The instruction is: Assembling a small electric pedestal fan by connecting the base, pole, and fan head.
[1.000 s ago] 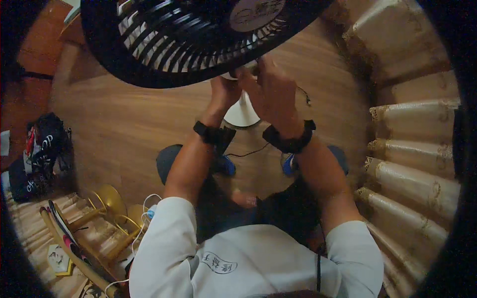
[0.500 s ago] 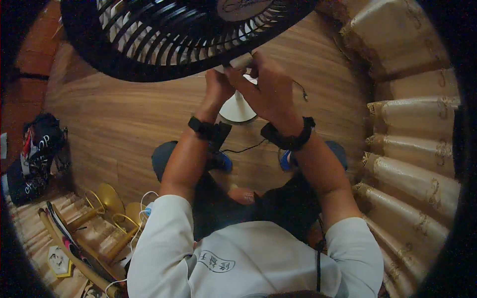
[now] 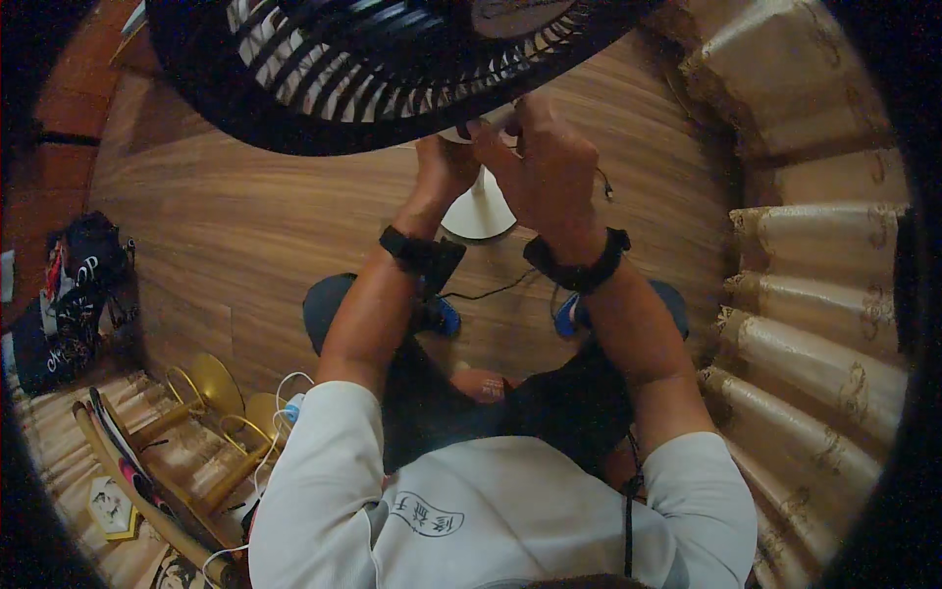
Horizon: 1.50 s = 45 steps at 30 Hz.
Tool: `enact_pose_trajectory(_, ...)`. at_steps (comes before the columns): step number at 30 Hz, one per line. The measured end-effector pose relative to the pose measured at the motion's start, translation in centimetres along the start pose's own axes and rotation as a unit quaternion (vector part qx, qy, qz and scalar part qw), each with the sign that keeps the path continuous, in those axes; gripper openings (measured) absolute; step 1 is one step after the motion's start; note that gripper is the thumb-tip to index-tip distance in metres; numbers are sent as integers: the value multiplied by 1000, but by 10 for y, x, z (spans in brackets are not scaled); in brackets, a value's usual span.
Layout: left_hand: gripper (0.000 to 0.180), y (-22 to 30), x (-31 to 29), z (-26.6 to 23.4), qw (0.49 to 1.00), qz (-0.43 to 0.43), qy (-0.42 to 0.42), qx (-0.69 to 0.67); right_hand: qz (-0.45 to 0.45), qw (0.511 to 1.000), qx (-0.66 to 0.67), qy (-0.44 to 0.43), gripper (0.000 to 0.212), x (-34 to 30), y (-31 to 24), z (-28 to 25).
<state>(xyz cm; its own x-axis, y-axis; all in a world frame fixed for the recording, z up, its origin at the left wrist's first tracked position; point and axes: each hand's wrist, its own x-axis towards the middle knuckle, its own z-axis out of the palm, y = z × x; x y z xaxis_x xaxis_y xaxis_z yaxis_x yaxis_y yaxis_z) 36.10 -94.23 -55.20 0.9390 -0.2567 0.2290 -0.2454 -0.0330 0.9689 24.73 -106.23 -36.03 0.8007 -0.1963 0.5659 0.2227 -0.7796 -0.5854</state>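
Note:
A black fan (image 3: 324, 88) with a ribbed round grille fills the top of the head view, tilted. Below it shows a white stand with a round base (image 3: 481, 218) on the wooden floor. My left hand (image 3: 446, 169) is closed at the fan's lower edge, by the top of the stand; its fingertips are partly hidden by the rim. My right hand (image 3: 545, 162) is bent round a pale part (image 3: 502, 116) just under the rim, thumb and fingers pinching it. Beside the right hand hangs a thin dark cable end (image 3: 607, 187) with a small metal plug.
Pleated beige curtains (image 3: 814, 344) line the right side. At left lie a dark printed bag (image 3: 78, 294) and gold-coloured round metal pieces (image 3: 214, 386) by a wooden-edged rack (image 3: 157, 515). A white cable (image 3: 260, 481) runs past my left sleeve. A dark cord (image 3: 491, 293) crosses between my feet.
The fan has shifted a little to the right and slightly up. Both my hands have moved right with it, keeping their hold under the rim.

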Motion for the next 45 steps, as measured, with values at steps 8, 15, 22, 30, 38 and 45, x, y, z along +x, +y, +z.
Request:
enact_pose_trajectory(8, 41, 7, 1, 8, 998, -16, 29, -46, 13, 999, 30, -19, 47, -1, 10, 2)
enact_pose_trajectory(15, 53, 54, -8, 12, 998, 61, 15, -24, -18, 1000, -22, 14, 46, -6, 13, -5)
enact_pose_trajectory(22, 53, 54, -3, 19, 991, 103, 14, -84, -3, 1000, -1, -8, 46, -4, 15, -2)
enact_pose_trajectory(30, 45, -3, 3, 3, 996, -23, 22, -85, 67, 990, 105, -72, 42, 4, 1, -2)
enact_pose_trajectory(38, 40, 35, -3, 10, 984, 69, -38, 161, 20, 998, 58, 20, 44, -4, 17, -3)
enact_pose_trajectory(45, 35, 1, 1, -5, 998, -54, -23, -23, 58, 998, 29, 12, 55, -1, 1, -1)
